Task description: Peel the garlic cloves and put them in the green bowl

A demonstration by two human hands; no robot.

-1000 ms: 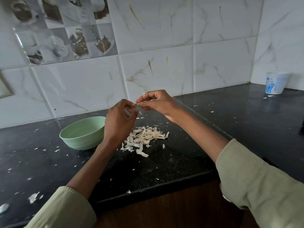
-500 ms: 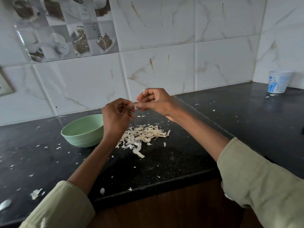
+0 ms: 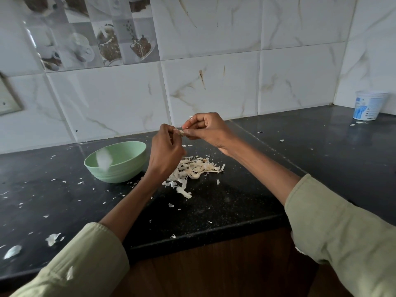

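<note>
Pinching garlic clove (image 3: pixel 181 132) between raised hands: left (image 3: pixel 165 153), right (image 3: pixel 206 129).

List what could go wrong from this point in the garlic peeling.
1. The small garlic clove is only pinched between the left hand and right hand, above the black stone counter, not over the pale green plastic bowl; it may slip.
2. Loose papery peel lies beside the bowl and could drift in.
</note>
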